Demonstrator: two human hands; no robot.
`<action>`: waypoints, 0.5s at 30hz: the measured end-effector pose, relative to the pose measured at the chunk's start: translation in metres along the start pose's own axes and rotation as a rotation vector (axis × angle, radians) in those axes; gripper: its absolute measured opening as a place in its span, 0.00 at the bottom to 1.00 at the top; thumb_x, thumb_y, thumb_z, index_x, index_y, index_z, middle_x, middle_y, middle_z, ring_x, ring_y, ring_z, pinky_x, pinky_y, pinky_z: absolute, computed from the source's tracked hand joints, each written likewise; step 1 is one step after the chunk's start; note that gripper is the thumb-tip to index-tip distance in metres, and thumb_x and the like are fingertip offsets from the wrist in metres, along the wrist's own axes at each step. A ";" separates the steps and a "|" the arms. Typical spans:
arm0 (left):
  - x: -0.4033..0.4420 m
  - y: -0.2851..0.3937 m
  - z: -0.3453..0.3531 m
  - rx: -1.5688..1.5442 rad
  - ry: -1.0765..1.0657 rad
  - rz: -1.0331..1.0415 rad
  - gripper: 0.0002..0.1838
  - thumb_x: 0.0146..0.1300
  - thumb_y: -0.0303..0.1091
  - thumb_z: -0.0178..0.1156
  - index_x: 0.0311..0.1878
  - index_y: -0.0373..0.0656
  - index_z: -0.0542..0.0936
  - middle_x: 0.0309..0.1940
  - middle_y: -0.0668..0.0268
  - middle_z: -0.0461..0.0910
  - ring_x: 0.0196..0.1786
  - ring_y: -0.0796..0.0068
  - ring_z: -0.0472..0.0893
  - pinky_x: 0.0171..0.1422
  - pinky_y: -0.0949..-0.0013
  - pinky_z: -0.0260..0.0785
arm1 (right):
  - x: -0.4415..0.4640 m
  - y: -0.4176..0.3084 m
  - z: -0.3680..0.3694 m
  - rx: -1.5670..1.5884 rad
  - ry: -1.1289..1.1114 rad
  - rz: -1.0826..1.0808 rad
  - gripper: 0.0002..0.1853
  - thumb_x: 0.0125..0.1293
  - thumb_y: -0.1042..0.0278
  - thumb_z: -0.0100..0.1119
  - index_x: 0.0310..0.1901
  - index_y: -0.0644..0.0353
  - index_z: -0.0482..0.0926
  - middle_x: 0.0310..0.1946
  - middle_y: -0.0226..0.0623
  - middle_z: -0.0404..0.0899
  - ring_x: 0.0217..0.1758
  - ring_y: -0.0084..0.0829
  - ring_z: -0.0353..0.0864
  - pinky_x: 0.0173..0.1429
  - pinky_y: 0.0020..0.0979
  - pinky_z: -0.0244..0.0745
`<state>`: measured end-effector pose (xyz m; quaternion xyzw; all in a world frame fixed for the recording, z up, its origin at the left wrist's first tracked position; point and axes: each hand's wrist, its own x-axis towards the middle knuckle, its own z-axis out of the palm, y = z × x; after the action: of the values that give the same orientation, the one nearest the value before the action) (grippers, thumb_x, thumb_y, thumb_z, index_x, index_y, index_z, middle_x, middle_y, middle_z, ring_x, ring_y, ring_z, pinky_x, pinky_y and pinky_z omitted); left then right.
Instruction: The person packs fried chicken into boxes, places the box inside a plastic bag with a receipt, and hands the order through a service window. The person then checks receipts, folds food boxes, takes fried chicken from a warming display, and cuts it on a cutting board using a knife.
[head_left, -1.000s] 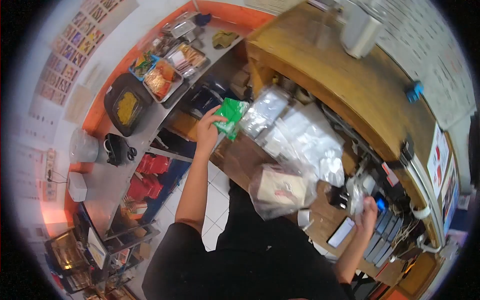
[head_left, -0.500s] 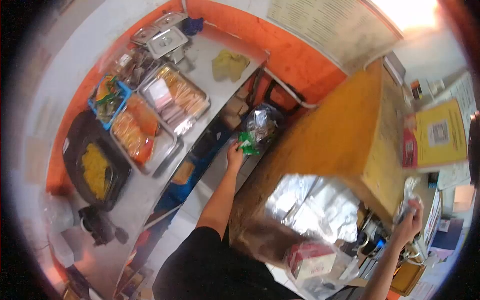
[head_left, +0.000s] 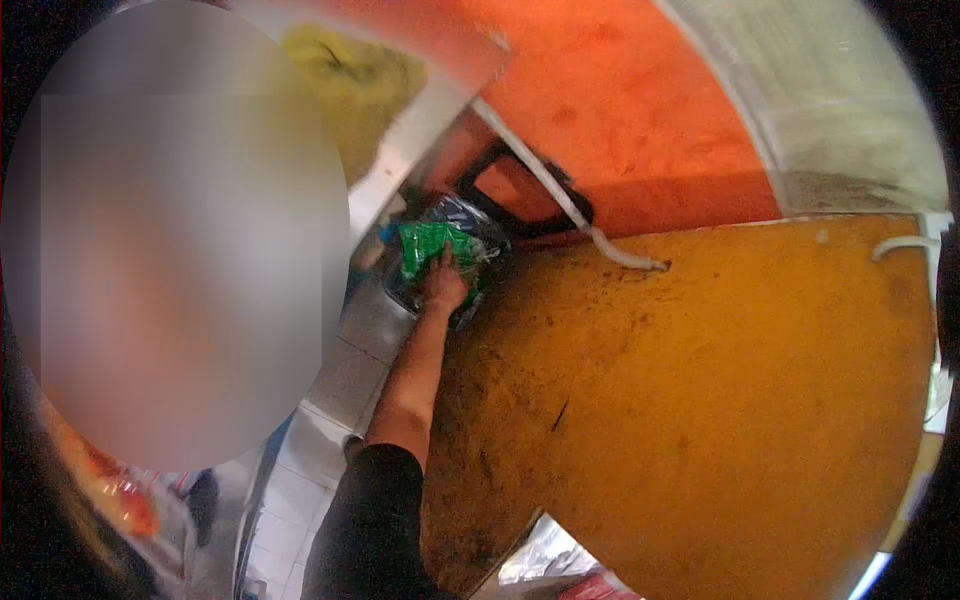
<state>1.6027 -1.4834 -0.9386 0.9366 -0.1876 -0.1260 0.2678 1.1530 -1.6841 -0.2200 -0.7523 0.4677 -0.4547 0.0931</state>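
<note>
My left hand (head_left: 445, 285) reaches down to a bin (head_left: 403, 292) lined with clear plastic, on the floor beside the wooden counter. Its fingers look stretched out and lie on a crumpled green plastic packet (head_left: 424, 240) at the top of the bin. Clear plastic (head_left: 462, 212) bunches up behind the packet. What lies deeper in the bin is hidden. My right hand is out of view.
A large brown wooden panel (head_left: 690, 400) fills the right side. A pale pipe (head_left: 545, 178) runs down the orange wall (head_left: 640, 110). A yellow cloth (head_left: 370, 90) lies on the white tabletop (head_left: 425, 125). A large blurred patch hides the left side.
The view has swung toward the bin and closer to it. My left hand has brought the green packet down onto the bin and its fingers have stretched out. My right hand has left view.
</note>
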 end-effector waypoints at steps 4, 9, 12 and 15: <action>0.011 -0.035 0.063 0.029 -0.464 -0.313 0.23 0.65 0.37 0.57 0.62 0.39 0.74 0.72 0.57 0.59 0.62 0.53 0.73 0.60 0.49 0.71 | 0.004 -0.008 0.015 -0.093 0.013 -0.028 0.17 0.74 0.65 0.48 0.56 0.67 0.77 0.52 0.43 0.79 0.56 0.31 0.77 0.61 0.30 0.72; 0.019 -0.047 0.051 0.197 -0.581 -0.256 0.14 0.64 0.33 0.57 0.50 0.41 0.80 0.58 0.59 0.73 0.56 0.56 0.76 0.58 0.52 0.70 | 0.006 -0.012 0.027 -0.148 -0.004 -0.032 0.17 0.74 0.64 0.48 0.56 0.67 0.76 0.53 0.43 0.79 0.57 0.31 0.77 0.61 0.30 0.72; 0.011 -0.025 -0.008 0.295 -0.415 -0.202 0.10 0.64 0.30 0.56 0.44 0.41 0.84 0.50 0.60 0.81 0.53 0.57 0.78 0.57 0.53 0.70 | 0.009 -0.006 0.029 -0.153 -0.017 -0.005 0.18 0.75 0.64 0.48 0.57 0.67 0.76 0.53 0.43 0.79 0.57 0.31 0.77 0.61 0.29 0.72; -0.008 -0.018 -0.044 0.252 -0.209 -0.163 0.09 0.59 0.28 0.59 0.41 0.42 0.85 0.47 0.60 0.82 0.55 0.56 0.77 0.60 0.52 0.69 | 0.010 0.003 0.024 -0.140 -0.021 0.027 0.18 0.75 0.64 0.47 0.57 0.67 0.75 0.54 0.43 0.78 0.58 0.31 0.76 0.61 0.29 0.72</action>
<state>1.6155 -1.4464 -0.9112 0.9567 -0.1522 -0.2192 0.1162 1.1711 -1.7003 -0.2297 -0.7553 0.5072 -0.4119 0.0513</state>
